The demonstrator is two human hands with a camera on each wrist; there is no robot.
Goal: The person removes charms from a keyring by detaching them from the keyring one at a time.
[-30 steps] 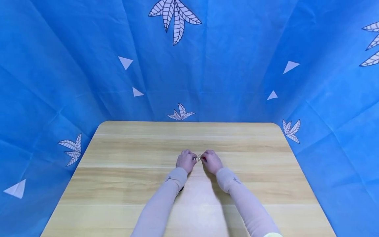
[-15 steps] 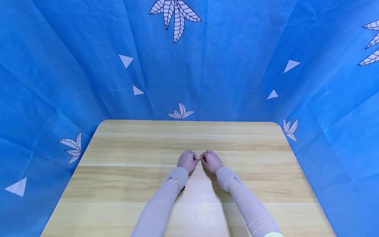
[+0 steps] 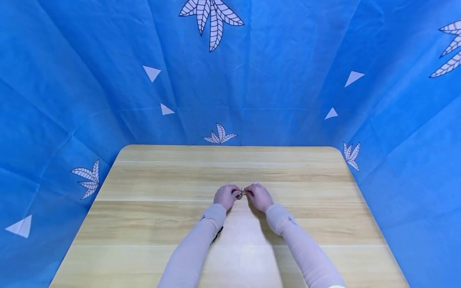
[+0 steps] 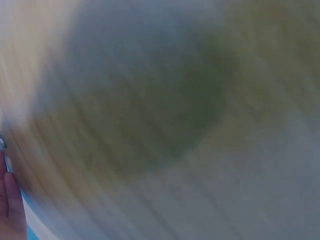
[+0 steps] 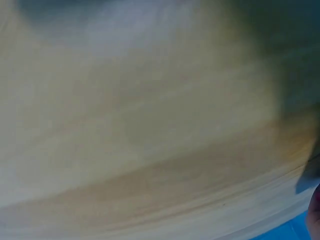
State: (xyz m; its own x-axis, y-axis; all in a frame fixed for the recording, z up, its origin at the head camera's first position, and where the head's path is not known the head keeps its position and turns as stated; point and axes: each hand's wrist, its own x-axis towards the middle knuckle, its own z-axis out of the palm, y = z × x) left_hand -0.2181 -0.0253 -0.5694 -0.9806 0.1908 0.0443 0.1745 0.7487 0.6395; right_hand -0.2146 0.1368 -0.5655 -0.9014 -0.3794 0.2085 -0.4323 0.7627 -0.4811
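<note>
A small shiny metal piece (image 3: 241, 195) with curved, looped parts is held between the two hands over the middle of the table. Its exact kind is too small to tell in the head view. The left hand (image 3: 225, 196) pinches it from the left with thumb and fingertips. From the other side, the right hand (image 3: 259, 197) pinches its right end. At the left edge of the left wrist view, a few fingers (image 4: 14, 200) appear below a bit of the metal (image 4: 2, 143). Only a sliver of the right hand (image 5: 314, 218) shows in the right wrist view.
A light wood-grain table (image 3: 158, 224) with rounded far corners lies under both arms. Blue cloth (image 3: 284, 72) with white leaf and triangle prints hangs behind it and along both sides. Long pale sleeves (image 3: 194, 248) cover the arms.
Between the fingertips, more of the metal piece shows now, and it looks turned. The left hand has shifted slightly left, the right hand slightly right. The head view has tilted a little.
</note>
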